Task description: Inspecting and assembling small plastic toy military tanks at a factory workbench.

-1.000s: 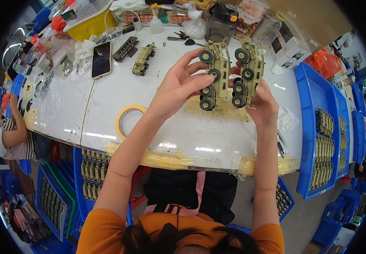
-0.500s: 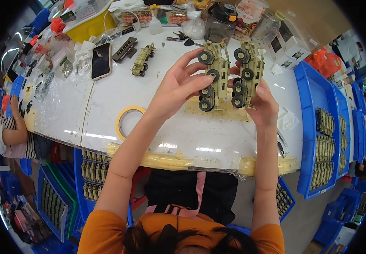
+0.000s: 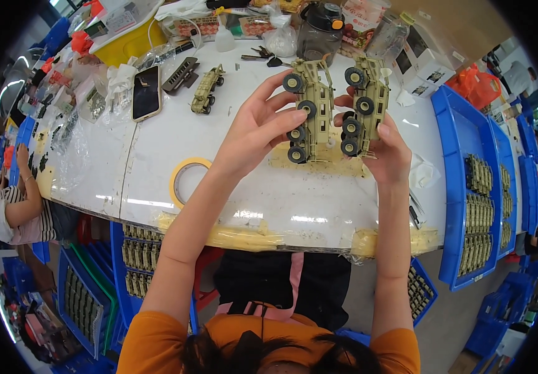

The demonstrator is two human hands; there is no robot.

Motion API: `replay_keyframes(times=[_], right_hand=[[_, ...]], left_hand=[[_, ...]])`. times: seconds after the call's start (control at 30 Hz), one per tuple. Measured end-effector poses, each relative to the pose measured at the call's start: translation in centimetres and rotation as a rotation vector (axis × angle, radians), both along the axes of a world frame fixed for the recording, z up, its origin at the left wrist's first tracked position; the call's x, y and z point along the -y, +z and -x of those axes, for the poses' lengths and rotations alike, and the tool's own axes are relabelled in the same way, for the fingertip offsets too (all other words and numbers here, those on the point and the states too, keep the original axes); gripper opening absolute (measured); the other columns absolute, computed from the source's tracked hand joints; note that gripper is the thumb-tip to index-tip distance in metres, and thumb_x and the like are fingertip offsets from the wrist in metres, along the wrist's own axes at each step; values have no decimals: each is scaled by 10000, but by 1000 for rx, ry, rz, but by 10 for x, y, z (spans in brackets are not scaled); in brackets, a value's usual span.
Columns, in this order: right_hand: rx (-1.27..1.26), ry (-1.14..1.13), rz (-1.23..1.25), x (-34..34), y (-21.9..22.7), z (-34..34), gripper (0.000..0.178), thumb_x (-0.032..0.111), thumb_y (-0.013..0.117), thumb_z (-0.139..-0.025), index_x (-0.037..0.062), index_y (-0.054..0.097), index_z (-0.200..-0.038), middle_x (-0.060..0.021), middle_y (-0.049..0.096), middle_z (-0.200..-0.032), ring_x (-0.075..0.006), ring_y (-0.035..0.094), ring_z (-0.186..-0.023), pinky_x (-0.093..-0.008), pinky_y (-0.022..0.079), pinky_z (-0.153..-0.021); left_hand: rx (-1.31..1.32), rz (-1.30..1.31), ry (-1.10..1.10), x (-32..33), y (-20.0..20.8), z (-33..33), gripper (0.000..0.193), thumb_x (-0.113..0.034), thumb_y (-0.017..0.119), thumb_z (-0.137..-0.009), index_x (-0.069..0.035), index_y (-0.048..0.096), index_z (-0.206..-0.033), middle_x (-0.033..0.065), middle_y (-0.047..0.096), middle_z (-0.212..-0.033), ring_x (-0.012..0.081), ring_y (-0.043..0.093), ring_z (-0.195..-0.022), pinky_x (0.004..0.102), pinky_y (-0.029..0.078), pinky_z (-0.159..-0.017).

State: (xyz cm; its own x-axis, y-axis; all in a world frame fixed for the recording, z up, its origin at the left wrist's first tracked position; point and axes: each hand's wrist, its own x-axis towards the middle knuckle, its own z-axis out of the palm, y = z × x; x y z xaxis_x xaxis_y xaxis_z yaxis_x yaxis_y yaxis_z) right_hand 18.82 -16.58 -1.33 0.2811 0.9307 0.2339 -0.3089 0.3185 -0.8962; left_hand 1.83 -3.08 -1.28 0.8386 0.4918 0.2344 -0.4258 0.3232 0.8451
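Note:
Two tan toy military trucks with black wheels are held up side by side over the white table (image 3: 231,156). My left hand (image 3: 257,128) is closed round the left toy truck (image 3: 320,115), its thumb near a wheel. Fingers of my right hand (image 3: 392,146) grip the right toy truck (image 3: 375,103) from its right side, with some fingertips showing between the two. Both trucks stand on end with their wheels facing left, a narrow gap apart. Another tan truck chassis (image 3: 207,90) with wheels lies farther back on the table, beside a dark grey slotted part (image 3: 181,73).
A yellow tape roll (image 3: 175,181) lies left of my forearm, and a phone (image 3: 147,93) farther back. Tweezers (image 3: 414,214) rest near the right edge. Blue trays (image 3: 452,181) of tan toy trucks stand at right. A dark jug (image 3: 318,37) is behind. Another person (image 3: 23,202) sits at far left.
Both hands keep their hold on the trucks. The left truck has shifted slightly left, opening the gap between the two a little. The view has shifted slightly.

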Motion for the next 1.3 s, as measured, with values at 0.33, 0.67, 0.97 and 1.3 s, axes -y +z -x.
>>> replay_keyframes(times=[0.33, 0.67, 0.97, 1.3], right_hand=[[-4, -16, 12, -1, -3, 1, 708, 264, 525, -738, -63, 309, -1328, -244, 478, -1220, -278, 552, -985, -273, 512, -559], [1, 1, 7, -3, -2, 0, 633, 241, 471, -801, -53, 299, -1334, -257, 470, -1218, -294, 547, -976, -313, 524, -570], [-362, 215, -80, -7, 6, 0, 538, 214, 408, -874, -44, 307, -1335, -247, 453, -1266, -291, 561, -990, -331, 526, -627], [-343, 139, -162, -3, -8, -2, 528, 250, 404, -913, -23, 303, -1353, -222, 438, -1309, -281, 577, -998, -325, 524, -656]], left_hand=[[-25, 76, 20, 3, 7, 2, 509, -38, 554, -833, -41, 378, -1310, 122, 584, -1076, 126, 588, -832, 188, 471, -640], [-78, 430, -98, 0, -4, 3, 410, -119, 481, -859, 15, 436, -1244, 132, 586, -1070, 170, 576, -856, 282, 470, -717], [268, 487, -351, -10, -14, -2, 441, -175, 463, -873, 38, 408, -1255, 125, 562, -1049, 202, 539, -920, 318, 468, -741], [20, 307, -125, 9, 5, 3, 368, -180, 494, -884, 26, 475, -1188, 114, 570, -1021, 199, 559, -907, 350, 503, -777]])
